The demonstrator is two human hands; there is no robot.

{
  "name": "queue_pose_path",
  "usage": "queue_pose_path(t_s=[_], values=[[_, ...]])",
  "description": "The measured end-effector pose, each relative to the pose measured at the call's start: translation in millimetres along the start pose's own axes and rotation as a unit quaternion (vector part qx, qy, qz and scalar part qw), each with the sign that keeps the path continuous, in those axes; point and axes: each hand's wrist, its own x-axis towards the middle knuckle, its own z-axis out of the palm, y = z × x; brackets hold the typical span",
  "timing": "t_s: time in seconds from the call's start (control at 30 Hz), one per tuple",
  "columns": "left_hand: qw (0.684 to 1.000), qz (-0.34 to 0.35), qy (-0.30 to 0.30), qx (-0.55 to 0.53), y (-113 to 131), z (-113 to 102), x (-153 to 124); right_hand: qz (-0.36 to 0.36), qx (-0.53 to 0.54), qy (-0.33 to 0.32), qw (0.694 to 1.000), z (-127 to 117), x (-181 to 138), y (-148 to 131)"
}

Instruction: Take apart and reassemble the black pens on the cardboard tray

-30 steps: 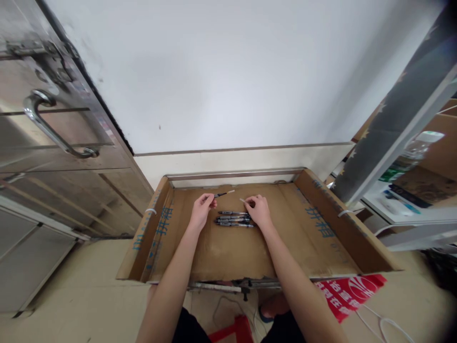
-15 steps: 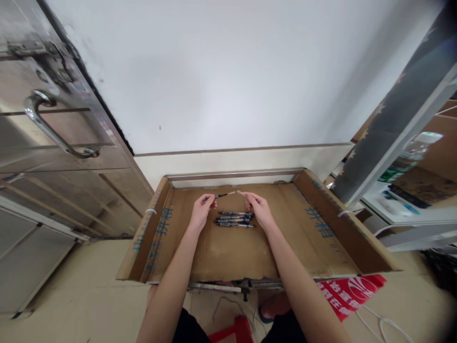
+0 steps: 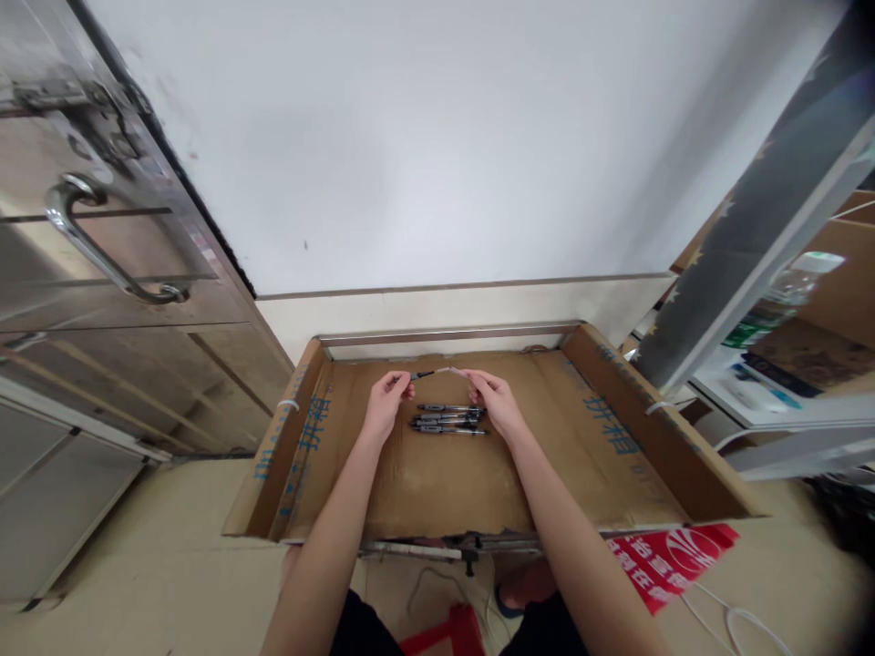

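My left hand (image 3: 389, 398) is closed on the dark part of a pen (image 3: 422, 374), with its thin pale refill end pointing right. Pinched in my right hand (image 3: 493, 397) is a clear pen barrel (image 3: 457, 370), tilted slightly. The tip of the pen and the near end of the barrel meet between my hands; whether one is inside the other is too small to tell. Just below them, several black and clear pens (image 3: 447, 421) lie side by side on the cardboard.
A shallow cardboard tray (image 3: 471, 497) with raised sides spans the space before me, against a white wall (image 3: 437, 164). On the left is a metal door with a handle (image 3: 113, 246). Shelving at right holds a plastic bottle (image 3: 786, 296). A red printed sheet (image 3: 674, 560) hangs below the tray.
My right hand has moved the clear barrel slightly left, closing the small gap to the pen tip. My left hand and the pens on the cardboard have stayed in place.
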Motion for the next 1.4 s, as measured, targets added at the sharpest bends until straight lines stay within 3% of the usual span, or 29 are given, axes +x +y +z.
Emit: queue_pose_path(t_s=[0.23, 0.63, 0.9, 1.17, 1.4], values=[[0.999, 0.011, -0.015, 0.037, 0.0, 1.0, -1.8, -0.013, -0.018, -0.016, 1.0, 1.1, -0.7, -3.4], [0.999, 0.0, -0.032, -0.002, 1.0, -1.0, -1.0, -0.016, 0.012, 0.028, 0.999, -1.9, 2.2, -1.6], [0.996, -0.025, -0.089, 0.016, 0.6, 1.9, -4.6, 0.021, 0.028, -0.015, 0.999, 6.7, -1.6, -3.5], [0.997, -0.016, -0.077, -0.006, -1.4, 1.4, -2.9, 0.044, 0.105, -0.052, 0.992, 9.1, -5.5, -16.3], [0.999, -0.008, -0.029, -0.029, 0.7, 1.4, -2.0, 0.051, 0.096, -0.081, 0.991, 5.9, -5.1, -10.2]])
